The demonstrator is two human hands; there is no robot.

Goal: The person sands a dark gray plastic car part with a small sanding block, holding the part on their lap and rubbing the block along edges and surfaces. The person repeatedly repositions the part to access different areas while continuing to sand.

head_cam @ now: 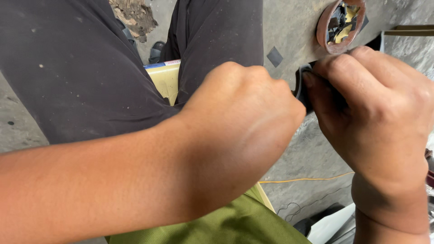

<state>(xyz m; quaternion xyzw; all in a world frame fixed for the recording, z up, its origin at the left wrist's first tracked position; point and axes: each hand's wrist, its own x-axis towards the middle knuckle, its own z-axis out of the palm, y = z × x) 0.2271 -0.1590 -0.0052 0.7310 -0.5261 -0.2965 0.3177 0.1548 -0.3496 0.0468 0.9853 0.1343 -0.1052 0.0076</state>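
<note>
Your two bare hands meet near the middle of the view, seen from above and close up. Your left hand (244,117) comes in from the lower left on a long bare forearm and is curled into a tight fist, knuckles up; its fingertips are hidden on the far side, so you cannot tell exactly what they grip. Your right hand (375,113) comes up from the lower right, fingers bent and pressed together, pinching a small dark piece (304,88) that shows only as a curved black edge in the narrow gap between the two hands. Both hands touch or nearly touch at that piece, and most of it is covered. Just above your right hand, a round reddish-brown bowl (322,31) sits tilted on the grey concrete floor (294,22), holding a jumble of black and yellow scraps (343,20). A small dark square patch (274,56) lies on the floor near it. Behind your left hand are dark trouser legs (68,68), with a pale yellow box (166,80) between them. Olive green cloth (226,226) fills the lower middle, and a thin yellow cord (307,179) runs across the floor below your hands.
</note>
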